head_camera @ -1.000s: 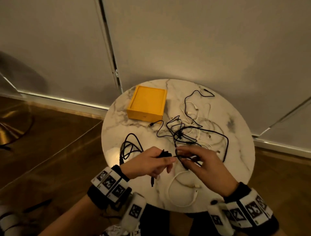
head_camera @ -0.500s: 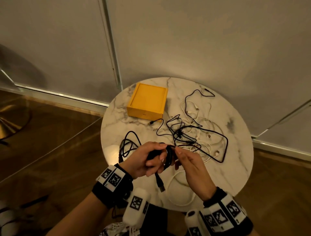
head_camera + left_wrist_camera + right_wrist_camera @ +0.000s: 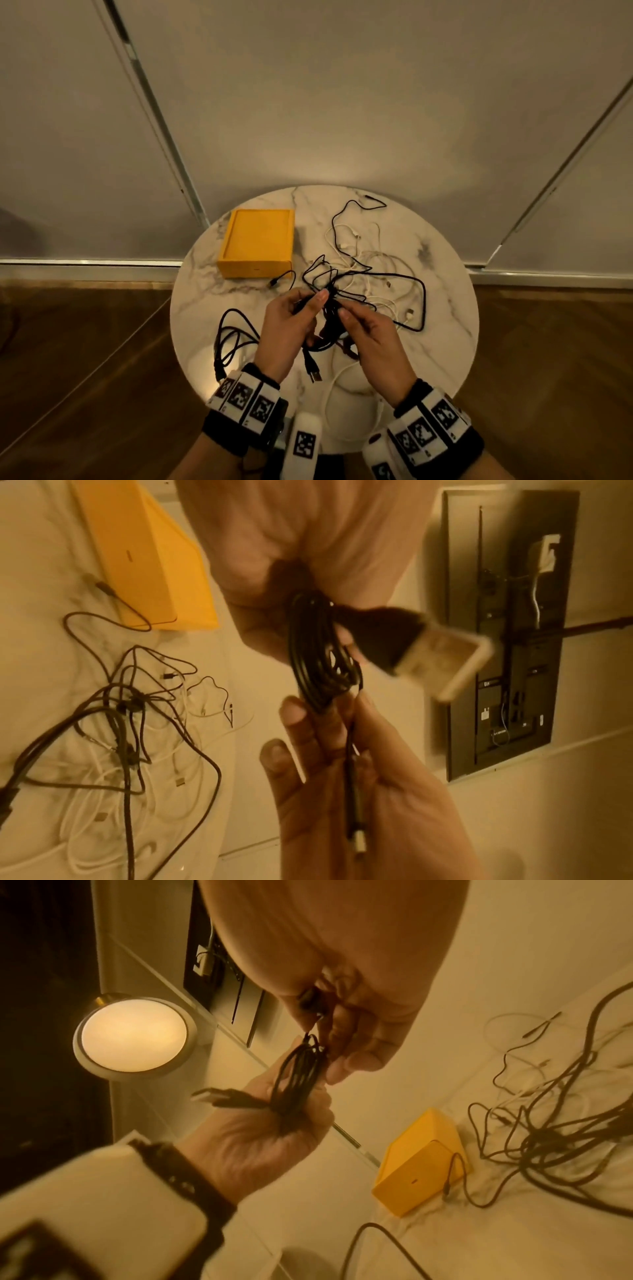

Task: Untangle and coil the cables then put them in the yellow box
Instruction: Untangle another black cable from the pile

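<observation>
Hands [image 3: 329, 329] above round marble table [image 3: 445, 308]

Yellow box [image 3: 257, 240], blk & wht cables [image 3: 363, 281], marble-veined tbl [image 3: 442, 308].

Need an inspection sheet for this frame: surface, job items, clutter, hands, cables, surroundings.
Surface: round marble table, lit from the near side.
Job's things: yellow box at the far left, open, nothing seen inside; coiled black cable held between both hands.
Clutter: nothing seen.
Grippers: left hand holds the coil; right hand pinches its loose end.
Cables: tangle of black and white cables right of the box; another black cable at the near left.
Surroundings: pale wall panels, wooden floor.
</observation>
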The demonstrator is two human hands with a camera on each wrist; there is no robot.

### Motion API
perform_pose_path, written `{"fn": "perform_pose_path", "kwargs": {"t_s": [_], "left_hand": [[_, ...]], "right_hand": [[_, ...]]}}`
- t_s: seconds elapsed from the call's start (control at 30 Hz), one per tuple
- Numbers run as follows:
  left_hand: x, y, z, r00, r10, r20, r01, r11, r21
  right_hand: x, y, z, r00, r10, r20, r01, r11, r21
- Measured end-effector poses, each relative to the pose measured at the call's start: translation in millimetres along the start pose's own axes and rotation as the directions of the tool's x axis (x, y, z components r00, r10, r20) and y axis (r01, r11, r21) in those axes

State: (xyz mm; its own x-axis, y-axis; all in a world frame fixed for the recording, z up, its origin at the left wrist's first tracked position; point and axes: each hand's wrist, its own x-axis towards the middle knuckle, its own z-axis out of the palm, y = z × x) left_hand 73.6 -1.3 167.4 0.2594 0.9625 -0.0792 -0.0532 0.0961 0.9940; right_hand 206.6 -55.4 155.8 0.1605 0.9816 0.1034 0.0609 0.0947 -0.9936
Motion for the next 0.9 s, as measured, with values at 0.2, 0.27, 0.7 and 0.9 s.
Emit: {"fn": "perform_pose_path", "kwargs": {"t_s": [0.2, 0.27, 0.7, 0.9], "left_hand": [[0, 7, -4, 0.999, -0.013, 0.039, 0.012, 0.999, 0.030], [-2, 9, -9, 0.998, -0.025, 0.053, 0.021, 0.998, 0.057], [-1, 17, -3, 0.992, 0.036, 0.125, -0.053, 0.989, 0.136], [-2, 8, -6, 0.983, 0.107, 0.151, -0.142, 0.959, 0.244]], "right_hand": [[-8, 14, -17, 0.983, -0.185, 0.014, 0.177, 0.917, -0.358], [-5, 15, -27, 0.951, -0.287, 0.118, 0.297, 0.729, -0.616], [15, -8, -14, 0.936, 0.325, 0.136, -0.348, 0.910, 0.226], [9, 2, -17, 0.942, 0.333, 0.051, -0.325, 0.863, 0.386]]}}
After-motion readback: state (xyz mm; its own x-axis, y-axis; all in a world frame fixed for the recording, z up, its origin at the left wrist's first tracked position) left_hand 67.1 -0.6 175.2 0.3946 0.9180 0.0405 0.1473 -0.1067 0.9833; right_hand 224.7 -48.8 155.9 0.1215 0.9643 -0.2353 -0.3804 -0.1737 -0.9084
